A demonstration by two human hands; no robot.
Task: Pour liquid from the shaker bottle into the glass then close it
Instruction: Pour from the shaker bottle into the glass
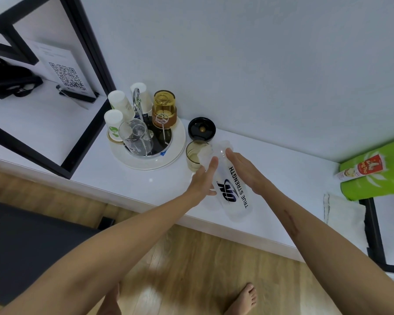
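Shaker bottle (pixel 231 187) tipped over the glass (pixel 194 156) at frame centre, pressed between both hands.

"TRUE STRENGTH" and an "ON" logo run along the clear bottle; left hand (pixel 201 179) and right hand (pixel 242 169) flank it with fingers nearly straight, palms clamping it. Its black lid (pixel 201 129) lies just behind the glass by the wall. Bare white counter (pixel 282 178) lies right of it, toward the green bag (pixel 378 169).

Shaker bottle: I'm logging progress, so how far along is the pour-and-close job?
Done: the lid is off, lying on the counter behind the glass. In hand: both hands, left and right, tilt the shaker bottle with its mouth over the glass rim; the glass looks partly filled, though no stream is clear. Left: finish pouring, stand the bottle up, put the lid back on.
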